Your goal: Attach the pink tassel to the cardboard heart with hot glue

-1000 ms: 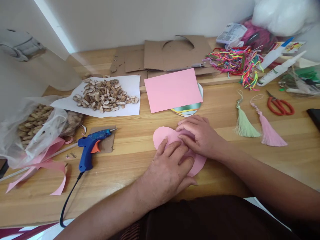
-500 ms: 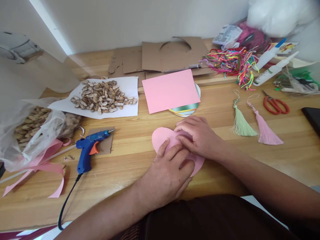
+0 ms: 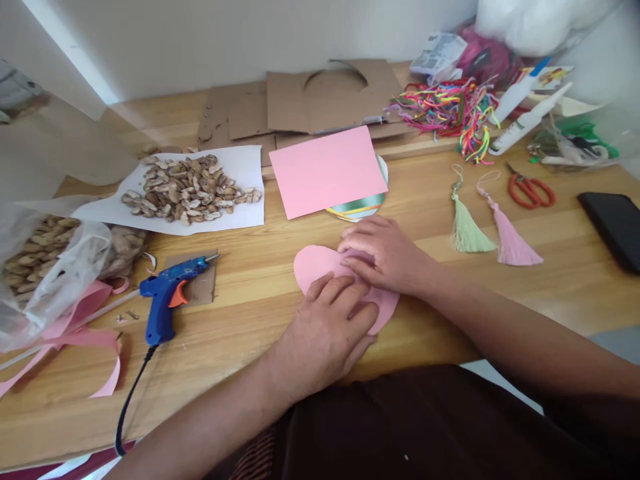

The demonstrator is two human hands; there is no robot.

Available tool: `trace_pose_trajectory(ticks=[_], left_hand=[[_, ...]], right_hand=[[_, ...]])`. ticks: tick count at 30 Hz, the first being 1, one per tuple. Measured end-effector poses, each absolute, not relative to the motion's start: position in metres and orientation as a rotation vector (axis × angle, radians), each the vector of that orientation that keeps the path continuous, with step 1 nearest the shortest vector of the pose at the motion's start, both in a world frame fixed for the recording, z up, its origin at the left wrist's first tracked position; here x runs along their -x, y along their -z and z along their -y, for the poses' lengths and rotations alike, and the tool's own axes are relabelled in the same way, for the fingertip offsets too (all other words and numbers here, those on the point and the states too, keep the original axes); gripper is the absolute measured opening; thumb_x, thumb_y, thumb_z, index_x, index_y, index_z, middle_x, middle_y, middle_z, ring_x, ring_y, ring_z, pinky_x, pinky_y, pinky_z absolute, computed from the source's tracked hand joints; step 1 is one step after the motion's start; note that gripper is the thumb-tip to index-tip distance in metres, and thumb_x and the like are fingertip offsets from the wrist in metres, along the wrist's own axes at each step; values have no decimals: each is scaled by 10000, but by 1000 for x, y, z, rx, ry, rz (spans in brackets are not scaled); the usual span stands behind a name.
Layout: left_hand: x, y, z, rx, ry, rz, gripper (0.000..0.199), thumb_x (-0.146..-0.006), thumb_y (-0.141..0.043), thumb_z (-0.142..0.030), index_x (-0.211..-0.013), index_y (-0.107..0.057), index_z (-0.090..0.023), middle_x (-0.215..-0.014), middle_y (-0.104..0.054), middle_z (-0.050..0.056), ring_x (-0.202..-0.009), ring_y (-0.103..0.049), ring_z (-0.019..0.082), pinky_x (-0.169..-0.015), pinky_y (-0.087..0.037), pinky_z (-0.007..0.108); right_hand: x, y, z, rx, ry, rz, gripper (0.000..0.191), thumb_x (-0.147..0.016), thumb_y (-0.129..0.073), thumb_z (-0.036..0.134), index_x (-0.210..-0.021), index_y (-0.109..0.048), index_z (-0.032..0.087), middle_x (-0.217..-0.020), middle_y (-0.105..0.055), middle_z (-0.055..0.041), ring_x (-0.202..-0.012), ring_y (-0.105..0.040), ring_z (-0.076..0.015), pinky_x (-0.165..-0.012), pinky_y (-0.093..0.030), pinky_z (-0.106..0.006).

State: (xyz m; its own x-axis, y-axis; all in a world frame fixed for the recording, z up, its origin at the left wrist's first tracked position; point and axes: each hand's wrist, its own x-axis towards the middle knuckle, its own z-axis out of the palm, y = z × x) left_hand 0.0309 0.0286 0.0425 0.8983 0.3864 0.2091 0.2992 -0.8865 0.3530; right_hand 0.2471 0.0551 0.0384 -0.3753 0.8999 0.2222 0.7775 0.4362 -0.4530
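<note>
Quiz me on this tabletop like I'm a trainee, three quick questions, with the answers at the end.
1. True or false: the left hand and the right hand both touch the pink cut-out.
2. Multiple choice: what is heaped on the white sheet? A) tassels B) peanut shells C) scissors
3. Fill in the blank: the blue glue gun has a trigger coloured ____.

Key: 1. True; 2. B; 3. Orange

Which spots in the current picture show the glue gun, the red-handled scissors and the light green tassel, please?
Glue gun [image 3: 161,303]: head view, on its blue body.
Red-handled scissors [image 3: 545,189]: head view, on a handle loop.
Light green tassel [image 3: 469,230]: head view, on its fringe.
</note>
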Motion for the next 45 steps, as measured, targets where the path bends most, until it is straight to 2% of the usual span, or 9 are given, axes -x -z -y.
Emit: trace_pose_trajectory(ticks=[6, 12, 19, 22, 25, 28, 31, 39, 45], left_hand=[[-31, -37, -31, -2700, -442, -528, 323, -941, -685, -378, -1218, -679, -211, -1331, -641, 123, -1285, -534, 337, -1085, -424, 536], [-31, -39, -31, -2689, -439, -586, 292, -917, -710, -370, -1180, -716, -245, -1299, -649, 110, -1240, -542, 327, -1039, -424, 516], [-34, -38, -28, -2689, -462, -616, 253, -899, -720, -330, -1134, -744, -240, -1275, -660, 103, -1204, -541, 319, -1026, -435, 509], [-34, -38, -28, -2683, -465, -627, 260, -883, -730, -318, -1130, -747, -237, -1266, -659, 105, -1198, -540, 321, -1019, -446, 509], [-34, -38, -28, -2674, -463, -631, 264, -878, -735, -310, -1132, -747, -238, -1258, -656, 105, -1210, -536, 321, -1018, -451, 508], [-33, -38, -28, -2655, -457, -627, 259, -879, -737, -298, -1130, -745, -235, -1254, -653, 104, -1227, -533, 314, -1027, -450, 499], [-33, -37, -27, -2624, -469, -637, 263, -878, -739, -290, -1135, -740, -238, -1260, -649, 100, -1234, -535, 301, -1047, -444, 497], [-34, -38, -21, -2588, -484, -711, 269, -871, -748, -290, -1138, -735, -256, -1262, -658, 90, -1250, -545, 301, -1170, -297, 617], [-35, -38, -19, -2575, -467, -728, 289, -877, -753, -328, -1153, -725, -245, -1292, -646, 113, -1274, -545, 313, -1181, -265, 652]], right_hand=[[-254, -29, -64, 1306, -410, 2261, 309, -943, -600, 451, -983, -749, 184, -1014, -742, -97, -1015, -601, -279, -964, -388, -440], [-256, -28, -70, 1256, -427, 2259, 350, -963, -578, 524, -937, -747, 218, -968, -742, -61, -1006, -623, -244, -979, -378, -407], [-256, -25, -73, 1189, -380, 2268, 330, -960, -605, 486, -897, -756, 200, -948, -759, -71, -993, -651, -244, -971, -395, -406], [-259, -26, -73, 1170, -394, 2221, 259, -942, -619, 399, -947, -758, 181, -1000, -773, -83, -1017, -660, -245, -976, -414, -401], [-269, -28, -72, 1266, -494, 1997, 236, -932, -588, 305, -1014, -754, 159, -1023, -780, -78, -947, -674, -212, -880, -464, -345], [-286, -29, -74, 1430, -577, 1789, 252, -923, -596, 327, -981, -763, 147, -927, -770, -59, -791, -649, -177, -730, -458, -301], [-301, -31, -76, 1535, -638, 1724, 252, -898, -637, 345, -954, -774, 141, -894, -773, -55, -785, -652, -177, -712, -450, -290], [-303, -41, -71, 1751, -753, 1803, 141, -810, -774, 303, -896, -792, 193, -855, -791, -21, -747, -676, -161, -667, -448, -266], [-300, -37, -74, 1796, -663, 1825, 79, -840, -730, 265, -817, -772, 201, -812, -781, -11, -736, -675, -159, -659, -425, -267]])
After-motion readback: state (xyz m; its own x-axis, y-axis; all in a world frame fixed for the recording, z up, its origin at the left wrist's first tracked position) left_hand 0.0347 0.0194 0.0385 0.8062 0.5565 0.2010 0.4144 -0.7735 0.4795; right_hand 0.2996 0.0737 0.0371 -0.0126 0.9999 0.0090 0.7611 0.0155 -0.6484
